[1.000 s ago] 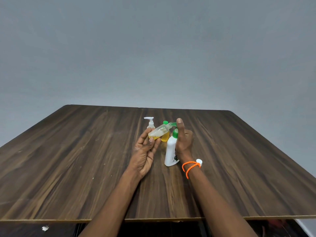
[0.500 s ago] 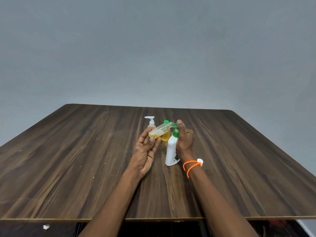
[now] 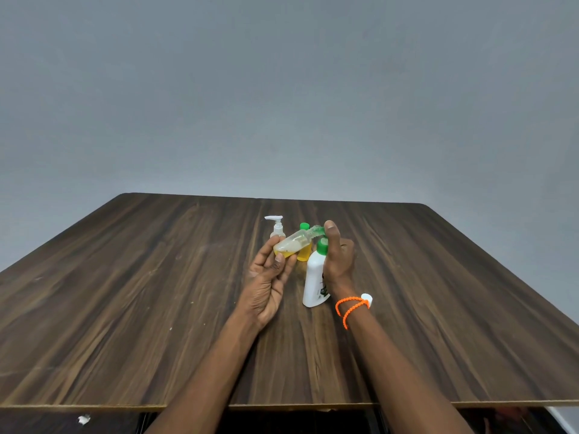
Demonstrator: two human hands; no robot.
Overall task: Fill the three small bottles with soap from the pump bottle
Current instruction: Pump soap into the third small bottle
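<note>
Where the grey wall (image 3: 288, 89) fills the upper half of the frame, the dark wooden table (image 3: 125, 308) spreads across the lower half. Near the centre the left hand (image 3: 269, 283) holds the base of a small clear bottle (image 3: 294, 244), tilted on its side and partly filled with yellow soap, its fingers curled round it. The right hand (image 3: 338, 258) pinches the blurred green cap (image 3: 316, 230) at that bottle's neck. Between the wrists a white bottle (image 3: 315, 283) with a green cap stands upright. Just behind the hands stand a small yellow bottle (image 3: 304, 253) and the white pump bottle (image 3: 277, 227). An orange bracelet (image 3: 351, 308) circles the right wrist, a small white cap (image 3: 367, 298) beside it
</note>
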